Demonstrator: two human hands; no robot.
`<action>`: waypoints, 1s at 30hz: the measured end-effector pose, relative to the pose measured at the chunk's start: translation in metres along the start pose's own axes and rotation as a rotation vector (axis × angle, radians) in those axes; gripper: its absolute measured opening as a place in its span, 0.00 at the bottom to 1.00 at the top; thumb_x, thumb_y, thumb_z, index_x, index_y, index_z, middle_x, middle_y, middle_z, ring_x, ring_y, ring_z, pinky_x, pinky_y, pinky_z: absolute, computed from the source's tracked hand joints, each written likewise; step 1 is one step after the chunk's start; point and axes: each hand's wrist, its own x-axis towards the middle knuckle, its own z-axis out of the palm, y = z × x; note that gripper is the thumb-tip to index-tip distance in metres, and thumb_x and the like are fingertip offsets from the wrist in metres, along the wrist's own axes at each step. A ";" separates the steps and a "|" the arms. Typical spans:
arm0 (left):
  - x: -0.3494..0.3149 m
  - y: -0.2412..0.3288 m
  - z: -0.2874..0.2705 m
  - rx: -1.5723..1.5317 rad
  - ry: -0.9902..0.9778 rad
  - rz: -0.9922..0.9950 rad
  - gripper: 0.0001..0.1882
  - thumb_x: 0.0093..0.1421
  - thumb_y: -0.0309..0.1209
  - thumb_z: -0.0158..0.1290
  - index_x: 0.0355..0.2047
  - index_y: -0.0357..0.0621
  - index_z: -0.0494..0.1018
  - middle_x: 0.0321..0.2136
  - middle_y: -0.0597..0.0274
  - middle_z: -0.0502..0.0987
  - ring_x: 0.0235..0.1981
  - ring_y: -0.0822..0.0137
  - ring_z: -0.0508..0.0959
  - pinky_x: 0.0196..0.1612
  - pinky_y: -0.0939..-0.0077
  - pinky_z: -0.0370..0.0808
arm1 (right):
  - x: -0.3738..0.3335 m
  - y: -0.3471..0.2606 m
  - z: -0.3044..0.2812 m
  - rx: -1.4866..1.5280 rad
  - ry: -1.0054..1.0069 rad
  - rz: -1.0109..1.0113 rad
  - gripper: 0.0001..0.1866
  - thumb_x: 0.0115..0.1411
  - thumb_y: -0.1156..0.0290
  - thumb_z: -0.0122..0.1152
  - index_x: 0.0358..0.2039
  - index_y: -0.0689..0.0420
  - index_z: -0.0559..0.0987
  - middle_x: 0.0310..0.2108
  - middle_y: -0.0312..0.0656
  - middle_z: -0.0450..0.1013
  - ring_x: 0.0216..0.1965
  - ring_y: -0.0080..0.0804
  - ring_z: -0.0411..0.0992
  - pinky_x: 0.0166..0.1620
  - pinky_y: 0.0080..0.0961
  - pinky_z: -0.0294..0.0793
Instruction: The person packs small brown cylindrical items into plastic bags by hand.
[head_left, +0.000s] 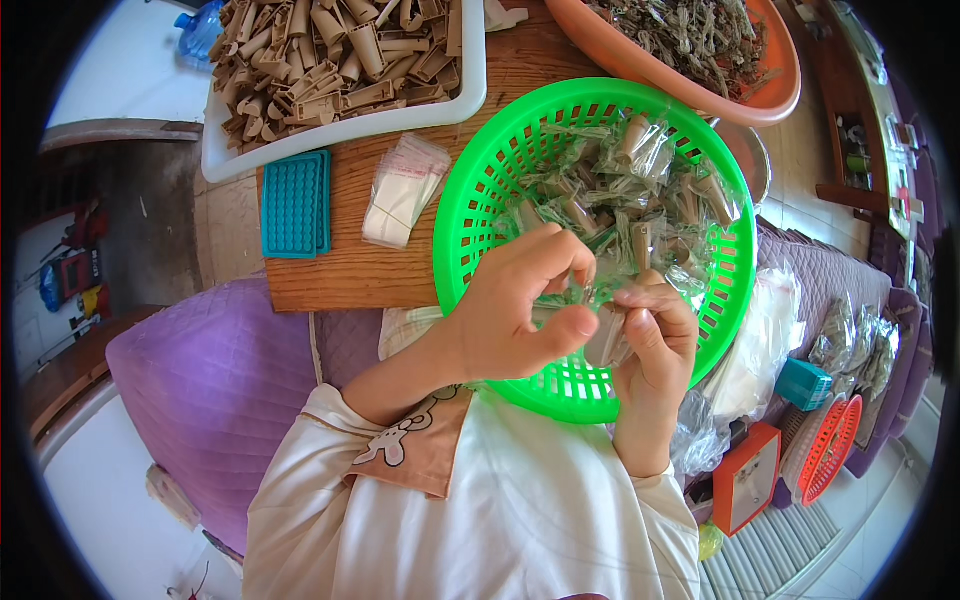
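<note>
Over the near side of a green plastic basket [463, 200], my two hands come together at a small clear plastic bag [612, 345]. My right hand [657, 345] pinches the bag between thumb and fingers. My left hand [525, 305] is curled at the bag's upper edge, its thumb held away from the index finger; its other fingertips are partly hidden. Inside the basket are several clear bags with light-brown tube-shaped plastic pieces [641, 245] in them. What the bag in my hands contains is hard to make out.
A white tub [345, 128] of brown plastic pieces stands far left on the wooden table [345, 285]. Near it lie teal trays [295, 205] and a stack of clear bags [405, 190]. An orange basin [775, 95] of dried plant-like strands is far right. Red baskets [832, 450] sit at right.
</note>
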 end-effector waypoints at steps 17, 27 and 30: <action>-0.015 -0.014 -0.031 0.699 -0.065 0.830 0.09 0.40 0.25 0.57 0.25 0.43 0.75 0.17 0.70 0.57 0.20 0.72 0.65 0.22 0.82 0.67 | -0.005 0.018 0.004 0.836 -0.176 0.562 0.14 0.49 0.64 0.45 0.12 0.57 0.61 0.17 0.39 0.59 0.23 0.31 0.64 0.26 0.24 0.65; -0.038 -0.058 -0.122 0.905 0.442 -0.378 0.17 0.49 0.33 0.56 0.36 0.35 0.71 0.25 0.51 0.74 0.26 0.57 0.75 0.29 0.69 0.71 | 0.025 -0.012 -0.022 0.350 0.273 0.018 0.18 0.55 0.72 0.46 0.48 0.61 0.66 0.40 0.48 0.69 0.43 0.33 0.68 0.46 0.25 0.67; -0.046 -0.090 -0.133 1.034 0.415 -0.465 0.19 0.49 0.34 0.56 0.38 0.34 0.70 0.29 0.48 0.75 0.30 0.55 0.76 0.33 0.69 0.72 | 0.018 -0.002 -0.034 -0.388 -0.048 0.057 0.14 0.55 0.76 0.46 0.43 0.62 0.70 0.40 0.45 0.70 0.41 0.32 0.70 0.43 0.26 0.69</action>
